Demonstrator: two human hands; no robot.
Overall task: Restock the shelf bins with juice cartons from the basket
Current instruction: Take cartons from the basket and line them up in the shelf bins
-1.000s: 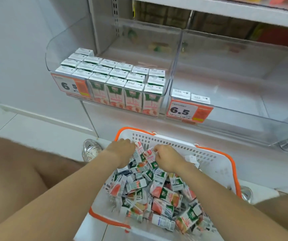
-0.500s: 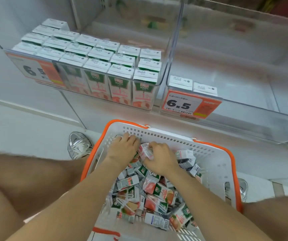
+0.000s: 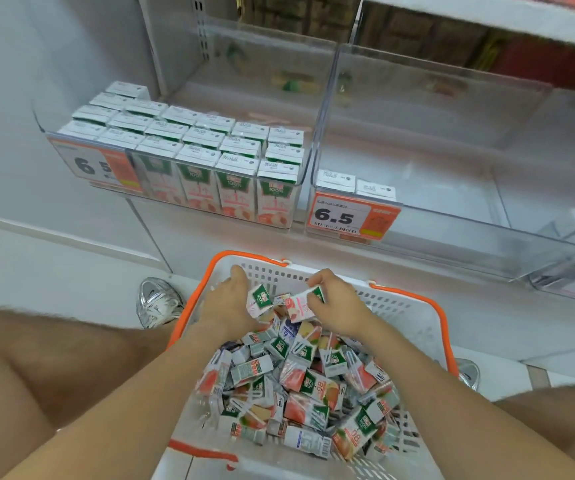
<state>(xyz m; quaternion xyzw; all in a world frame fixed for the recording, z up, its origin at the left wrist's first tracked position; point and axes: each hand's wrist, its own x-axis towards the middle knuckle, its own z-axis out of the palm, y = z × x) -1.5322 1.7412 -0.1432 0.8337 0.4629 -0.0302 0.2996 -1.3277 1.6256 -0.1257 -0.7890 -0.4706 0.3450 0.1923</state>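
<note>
- left hand (image 3: 225, 306) grasps a green-faced carton (image 3: 260, 300); right hand (image 3: 339, 303) grasps a pink carton (image 3: 300, 304); both mid-frame above the basket (image 3: 404, 310), far end.
- loose cartons (image 3: 307, 386) heaped in basket, lower centre.
- upper-left bin (image 3: 305, 168) holds upright rows.

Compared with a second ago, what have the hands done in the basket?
Both hands rose slightly from the pile: the left hand now grips a green-faced carton, the right hand pinches a pink carton. The basket and the shelved cartons stayed put.
</note>
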